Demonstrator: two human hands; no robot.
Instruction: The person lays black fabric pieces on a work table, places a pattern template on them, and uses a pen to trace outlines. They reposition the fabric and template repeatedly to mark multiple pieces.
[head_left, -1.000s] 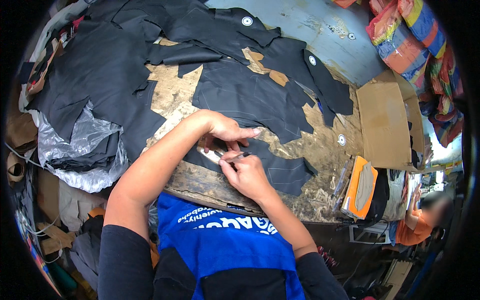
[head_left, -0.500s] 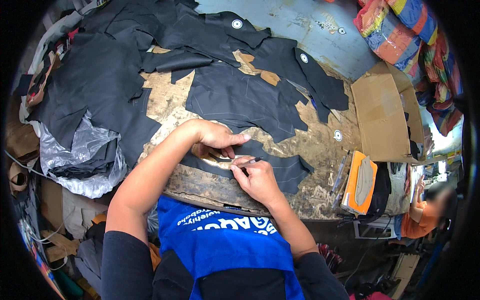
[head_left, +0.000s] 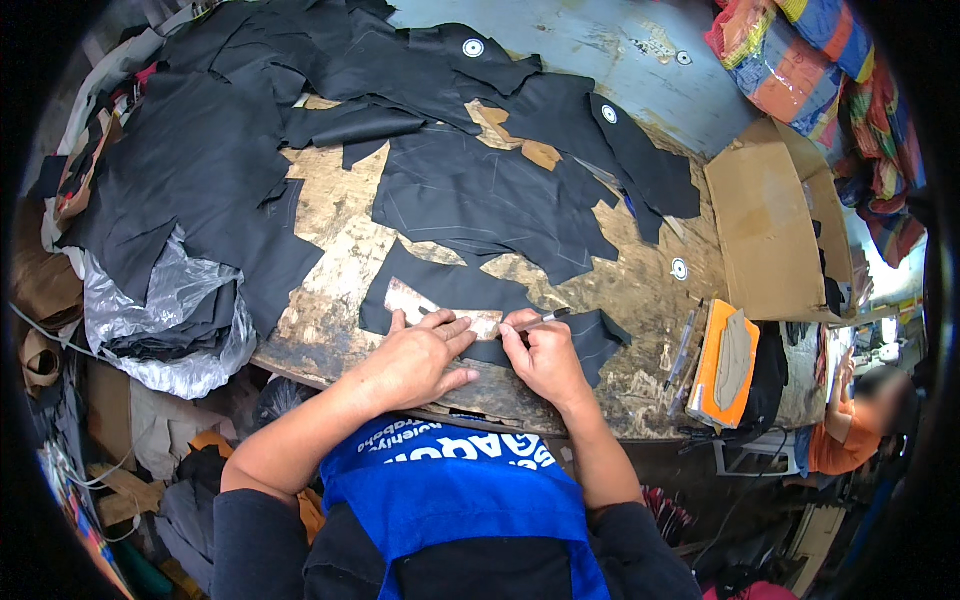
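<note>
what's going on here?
Someone's left hand lies with its fingers on a pale strip on a black sheet. The right hand holds a pen at the strip's right end. More black sheets cover much of the worn table.

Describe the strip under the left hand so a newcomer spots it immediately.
On the worn wooden table, find the black piece closest to the near edge. On it, partly under the left hand, lies a bent strip, its right end beside the pen in the right hand. Its pale, blotchy surface stands out against the black around it.
</note>
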